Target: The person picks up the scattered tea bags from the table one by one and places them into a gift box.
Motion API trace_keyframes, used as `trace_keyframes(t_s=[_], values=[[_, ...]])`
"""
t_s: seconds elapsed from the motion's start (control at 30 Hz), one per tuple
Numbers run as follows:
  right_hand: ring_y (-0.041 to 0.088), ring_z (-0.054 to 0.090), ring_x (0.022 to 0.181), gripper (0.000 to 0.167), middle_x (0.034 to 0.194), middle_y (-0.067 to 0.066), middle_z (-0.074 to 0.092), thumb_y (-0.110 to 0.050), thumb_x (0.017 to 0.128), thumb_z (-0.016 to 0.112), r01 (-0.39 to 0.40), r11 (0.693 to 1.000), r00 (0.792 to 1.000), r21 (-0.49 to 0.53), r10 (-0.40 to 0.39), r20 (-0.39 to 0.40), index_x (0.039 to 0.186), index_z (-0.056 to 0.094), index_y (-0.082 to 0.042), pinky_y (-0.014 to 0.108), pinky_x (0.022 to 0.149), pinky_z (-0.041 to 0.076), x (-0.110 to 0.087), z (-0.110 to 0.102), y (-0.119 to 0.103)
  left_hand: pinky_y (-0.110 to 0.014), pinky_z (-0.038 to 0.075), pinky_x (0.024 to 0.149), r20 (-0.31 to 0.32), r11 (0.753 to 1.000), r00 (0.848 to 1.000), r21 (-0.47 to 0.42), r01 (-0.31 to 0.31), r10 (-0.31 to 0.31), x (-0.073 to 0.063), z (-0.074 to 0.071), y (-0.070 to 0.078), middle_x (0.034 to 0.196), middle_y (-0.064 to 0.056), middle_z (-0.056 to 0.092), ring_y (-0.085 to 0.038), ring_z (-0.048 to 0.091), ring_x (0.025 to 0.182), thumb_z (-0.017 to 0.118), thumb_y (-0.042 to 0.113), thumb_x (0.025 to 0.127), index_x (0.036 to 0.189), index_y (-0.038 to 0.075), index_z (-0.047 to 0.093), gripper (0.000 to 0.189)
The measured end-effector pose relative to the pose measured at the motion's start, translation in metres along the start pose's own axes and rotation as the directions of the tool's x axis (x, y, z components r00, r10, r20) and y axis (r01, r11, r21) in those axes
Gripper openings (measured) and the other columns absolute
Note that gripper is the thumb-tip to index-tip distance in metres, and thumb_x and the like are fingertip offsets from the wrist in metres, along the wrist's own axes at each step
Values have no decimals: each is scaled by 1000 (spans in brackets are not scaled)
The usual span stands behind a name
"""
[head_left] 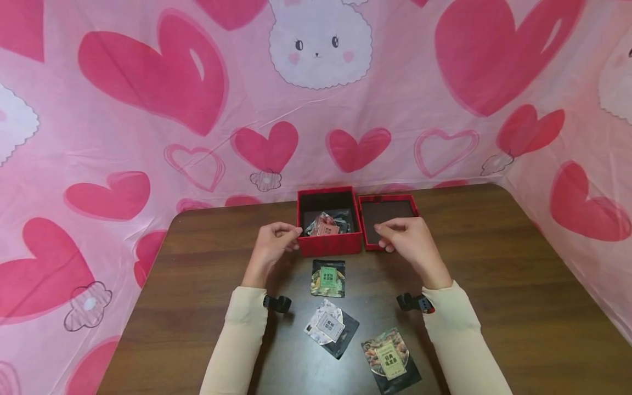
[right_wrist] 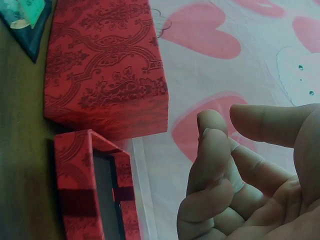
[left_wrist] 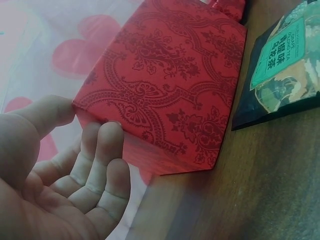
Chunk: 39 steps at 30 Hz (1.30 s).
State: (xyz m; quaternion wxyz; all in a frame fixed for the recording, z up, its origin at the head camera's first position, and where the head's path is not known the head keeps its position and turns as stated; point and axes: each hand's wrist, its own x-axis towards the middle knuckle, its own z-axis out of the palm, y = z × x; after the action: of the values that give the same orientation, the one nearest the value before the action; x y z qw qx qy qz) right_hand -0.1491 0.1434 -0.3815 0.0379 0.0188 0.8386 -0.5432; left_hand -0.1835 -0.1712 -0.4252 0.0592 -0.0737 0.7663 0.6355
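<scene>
My left hand [head_left: 273, 241] holds the front left corner of a red patterned box [head_left: 332, 245], with thumb and fingertips against it in the left wrist view. Inside the box lie several small packets [head_left: 327, 224], a reddish one on top. Over the red lid [head_left: 387, 197], to the right of the box, hovers my right hand [head_left: 412, 238]. Its fingers are loosely bent, a gap parts thumb from forefinger, and nothing is between them. A green-labelled tea packet [head_left: 328, 278] lies flat just before the box.
Nearer to me on the brown wooden table [head_left: 207, 296] lie a white and dark packet [head_left: 331, 328] and a yellow-labelled packet [head_left: 391, 361]. Pink cloth [head_left: 316, 109] with hearts hangs behind the table and along its sides. A black band with a small camera circles each wrist.
</scene>
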Motion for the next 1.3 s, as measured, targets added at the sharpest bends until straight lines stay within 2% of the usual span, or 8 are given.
trace_keyframes(t_s=[0.13, 0.37, 0.53, 0.73, 0.97, 1.3], values=[[31, 69, 71, 26, 76, 10, 72, -24, 95, 72, -15, 1000, 1000, -23, 16, 20, 106, 76, -1, 41, 68, 56, -11, -4, 7, -45, 59, 78, 3, 1000, 1000, -11, -4, 4, 0, 0, -1, 85, -14, 72, -26, 69, 69, 77, 19, 91, 103, 0, 72, 23], [26, 68, 69, 27, 79, 9, 73, -25, 95, 72, -15, 999, 999, -50, 17, 45, 107, 76, -2, 43, 71, 57, -28, -9, 16, -48, 59, 80, 10, 999, 1000, -30, -10, 10, -1, -1, 0, 84, -16, 71, -26, 70, 69, 77, 19, 91, 103, -2, 72, 25], [26, 68, 69, 29, 80, 8, 73, -26, 95, 71, -28, 998, 999, -51, 30, 45, 110, 75, 0, 41, 72, 56, -38, -8, 22, -49, 58, 81, 7, 999, 1000, -32, 0, 0, -1, -1, 0, 85, -16, 71, -27, 70, 70, 78, 20, 91, 103, -1, 72, 25], [25, 67, 67, 26, 82, 9, 73, -20, 94, 72, -60, 998, 997, -27, 62, 56, 109, 75, 0, 36, 66, 58, -51, -6, 27, -45, 59, 77, 13, 999, 1000, -33, -13, 14, 0, -1, -1, 83, -15, 71, -25, 70, 68, 77, 19, 91, 103, -2, 71, 25], [23, 66, 67, 27, 80, 8, 72, -20, 95, 72, -111, 993, 991, -46, 114, 67, 111, 74, 2, 34, 64, 57, -67, -8, 34, -42, 60, 75, 7, 1000, 1000, -23, -15, 15, -1, -1, -1, 83, -15, 71, -25, 70, 69, 77, 19, 91, 103, -2, 71, 25], [20, 65, 60, 21, 71, 6, 70, -16, 92, 74, -102, 993, 992, -54, 106, 66, 102, 76, 3, 31, 56, 54, -90, -4, 50, -43, 60, 75, 9, 999, 1000, -41, -21, 22, -1, 0, -3, 83, -15, 72, -25, 70, 68, 77, 20, 91, 102, -2, 71, 25]])
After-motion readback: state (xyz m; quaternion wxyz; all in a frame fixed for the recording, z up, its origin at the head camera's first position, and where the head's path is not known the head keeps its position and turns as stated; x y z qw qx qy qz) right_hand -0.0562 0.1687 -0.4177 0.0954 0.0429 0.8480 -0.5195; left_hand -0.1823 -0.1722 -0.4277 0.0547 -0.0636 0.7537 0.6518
